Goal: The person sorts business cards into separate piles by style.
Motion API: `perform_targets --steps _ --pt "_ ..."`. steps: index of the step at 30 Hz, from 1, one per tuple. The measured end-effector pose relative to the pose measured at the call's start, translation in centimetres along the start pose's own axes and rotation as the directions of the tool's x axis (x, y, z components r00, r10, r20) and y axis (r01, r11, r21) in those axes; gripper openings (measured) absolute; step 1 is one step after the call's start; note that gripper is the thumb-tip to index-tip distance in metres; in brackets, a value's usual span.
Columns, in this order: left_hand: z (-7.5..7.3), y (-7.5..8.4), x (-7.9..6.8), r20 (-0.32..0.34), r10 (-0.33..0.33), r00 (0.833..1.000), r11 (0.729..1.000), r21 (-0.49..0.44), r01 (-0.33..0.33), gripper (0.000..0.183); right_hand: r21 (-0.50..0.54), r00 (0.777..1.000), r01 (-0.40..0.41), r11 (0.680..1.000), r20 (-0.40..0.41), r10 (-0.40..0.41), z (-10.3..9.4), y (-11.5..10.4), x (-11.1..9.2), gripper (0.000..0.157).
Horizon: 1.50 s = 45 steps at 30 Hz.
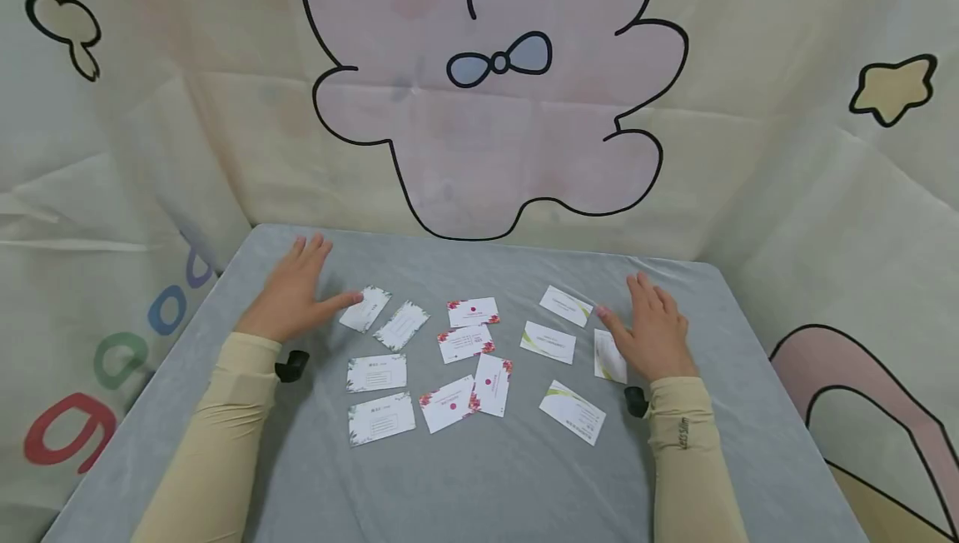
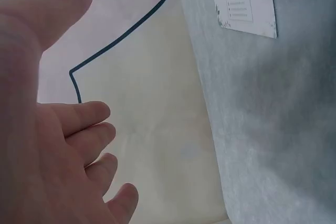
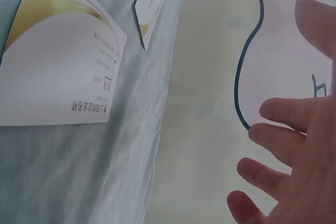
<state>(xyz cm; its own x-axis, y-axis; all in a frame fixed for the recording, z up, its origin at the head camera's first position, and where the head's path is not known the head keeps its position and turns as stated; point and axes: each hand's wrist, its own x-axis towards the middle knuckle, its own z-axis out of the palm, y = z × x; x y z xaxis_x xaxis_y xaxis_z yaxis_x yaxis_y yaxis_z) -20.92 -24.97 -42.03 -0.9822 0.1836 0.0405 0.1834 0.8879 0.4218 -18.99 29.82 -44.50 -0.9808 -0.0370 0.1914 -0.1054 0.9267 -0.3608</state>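
My left hand (image 1: pixel 290 293) hovers above the table's left side with its fingers spread and nothing in it. In the head view its thumb overlaps the edge of a business card with grey-green leaf corners (image 1: pixel 367 310). Several more leaf-print cards (image 1: pixel 377 373) lie below that one. Red-flower business cards (image 1: pixel 448 403) are spread in the middle, some overlapping. On the right lie cards with a yellow-green stripe (image 1: pixel 573 412). Over one striped card (image 1: pixel 608 357), partly hidden, my right hand (image 1: pixel 655 333) is held up, fingers extended and holding nothing. In the right wrist view, a striped card (image 3: pixel 58 72) lies below that hand.
A grey cloth (image 1: pixel 479 493) covers the table. Behind it hangs a pale curtain (image 1: pixel 247 110) with a cartoon bear, and similar fabric closes off both sides. Dark wrist cameras (image 1: pixel 292 366) sit at the beige sleeves (image 1: pixel 225 418).
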Motion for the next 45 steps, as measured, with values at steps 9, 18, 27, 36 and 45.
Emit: perform_targets --steps 9,18,27,36,45 --pt "3.0 1.4 0.5 -0.041 -0.098 0.994 0.995 0.010 0.098 0.090 -0.009 0.924 0.381 0.924 0.045 -0.381 4.9 -10.2 0.0 0.079" --pt "6.3 2.3 0.4 -0.047 -0.249 0.967 0.967 0.036 0.251 0.062 -0.034 0.707 0.667 0.744 0.346 -0.617 10.4 -24.2 4.1 0.070" --pt "6.1 1.6 1.3 -0.013 -0.200 0.980 0.980 -0.012 0.200 0.043 -0.072 0.698 0.657 0.750 0.433 -0.570 14.1 -26.9 7.5 0.063" --pt "5.0 2.4 7.8 0.197 0.035 0.980 0.998 0.052 -0.046 0.057 -0.063 0.767 0.589 0.805 0.358 -0.533 14.4 -24.9 10.6 0.050" --pt "6.0 3.6 8.4 0.177 0.061 0.982 0.987 0.137 -0.086 0.062 -0.089 0.798 0.537 0.839 0.374 -0.472 14.2 -23.1 10.5 0.052"
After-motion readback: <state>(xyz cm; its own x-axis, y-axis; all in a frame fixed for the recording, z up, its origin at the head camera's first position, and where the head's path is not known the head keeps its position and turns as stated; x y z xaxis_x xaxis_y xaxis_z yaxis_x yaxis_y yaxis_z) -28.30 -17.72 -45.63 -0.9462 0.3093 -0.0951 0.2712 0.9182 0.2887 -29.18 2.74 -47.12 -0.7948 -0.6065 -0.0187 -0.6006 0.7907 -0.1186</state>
